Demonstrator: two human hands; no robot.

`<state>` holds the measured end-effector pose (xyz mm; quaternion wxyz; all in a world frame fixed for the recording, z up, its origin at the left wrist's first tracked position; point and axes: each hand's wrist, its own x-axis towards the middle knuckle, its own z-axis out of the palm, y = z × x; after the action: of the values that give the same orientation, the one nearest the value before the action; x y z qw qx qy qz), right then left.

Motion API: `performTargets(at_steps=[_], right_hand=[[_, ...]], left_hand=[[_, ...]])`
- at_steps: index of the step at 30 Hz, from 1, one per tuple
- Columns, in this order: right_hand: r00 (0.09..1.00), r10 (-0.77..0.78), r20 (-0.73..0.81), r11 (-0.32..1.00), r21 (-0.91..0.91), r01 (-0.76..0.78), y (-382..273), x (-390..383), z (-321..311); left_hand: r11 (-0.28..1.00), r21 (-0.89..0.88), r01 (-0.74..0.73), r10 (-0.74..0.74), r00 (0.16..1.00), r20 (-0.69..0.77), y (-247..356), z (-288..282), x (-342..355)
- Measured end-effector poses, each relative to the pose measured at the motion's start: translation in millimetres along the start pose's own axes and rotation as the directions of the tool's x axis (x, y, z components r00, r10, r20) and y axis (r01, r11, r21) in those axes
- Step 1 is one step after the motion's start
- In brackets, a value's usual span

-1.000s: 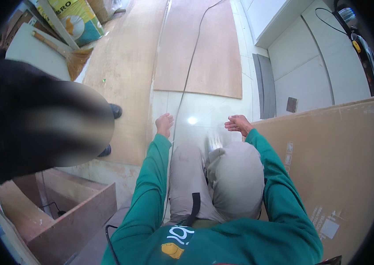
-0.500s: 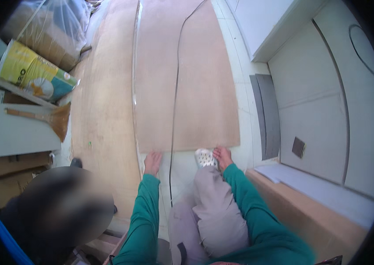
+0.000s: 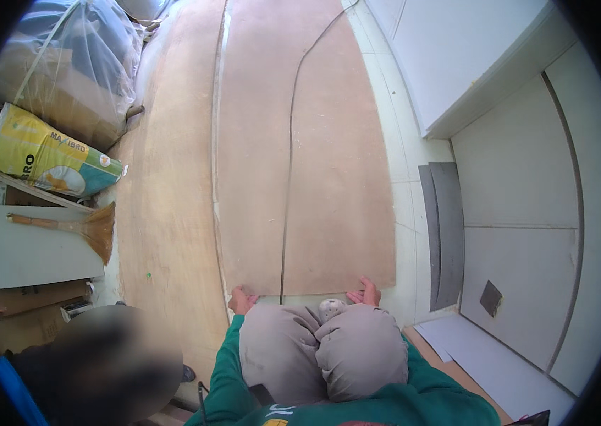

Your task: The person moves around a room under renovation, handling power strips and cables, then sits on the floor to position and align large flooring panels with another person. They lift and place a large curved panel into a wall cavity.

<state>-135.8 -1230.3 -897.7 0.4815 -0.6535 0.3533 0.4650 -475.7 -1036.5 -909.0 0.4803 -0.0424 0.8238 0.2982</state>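
A long brown plywood sheet (image 3: 336,184) lies on the floor ahead of me, with a thin black cable (image 3: 290,153) running lengthwise over it. At its near left corner my left hand (image 3: 242,301) is closed on the edge. My right hand (image 3: 366,293) holds the same near edge close to the right corner. Fingertips on both hands are partly hidden at the edge. Between the hands, the toe of my white perforated clog (image 3: 330,308) shows past my bent knees. A paler plywood sheet (image 3: 166,192) lies alongside on the left.
A person crouches at the lower left, blurred. Along the left are a yellow and teal sack (image 3: 52,153), a broom (image 3: 91,228) on a white board (image 3: 24,259), and plastic-wrapped goods (image 3: 80,78). Grey strips (image 3: 442,234) and a white cabinet (image 3: 513,170) stand right.
I have sunk lower, and my knees now jut forward between my arms. Both hands have stayed at the sheet's near edge, the fingers now closer about it.
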Motion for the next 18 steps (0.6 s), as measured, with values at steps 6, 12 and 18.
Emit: performTargets(at_steps=[6, 12, 18], right_hand=[[0.9, -0.336, 0.277, 0.935, 0.213, 0.284, -66.4, 52.0, 78.0], [0.568, -0.485, 0.665, 0.863, 0.26, 0.433, -217.0, 56.1, 167.6], [0.606, -0.497, 0.621, 0.795, 0.047, 0.604, -223.7, 34.1, 148.2]], left_hand=[[0.96, -0.189, -0.209, 0.263, 0.903, 0.339, 47.0, 107.2, 66.2], [0.915, -0.247, -0.318, 0.379, 0.474, 0.795, 147.9, 242.3, -27.1], [0.712, 0.021, -0.702, 0.454, 0.483, 0.749, 142.4, 205.6, -64.6]])
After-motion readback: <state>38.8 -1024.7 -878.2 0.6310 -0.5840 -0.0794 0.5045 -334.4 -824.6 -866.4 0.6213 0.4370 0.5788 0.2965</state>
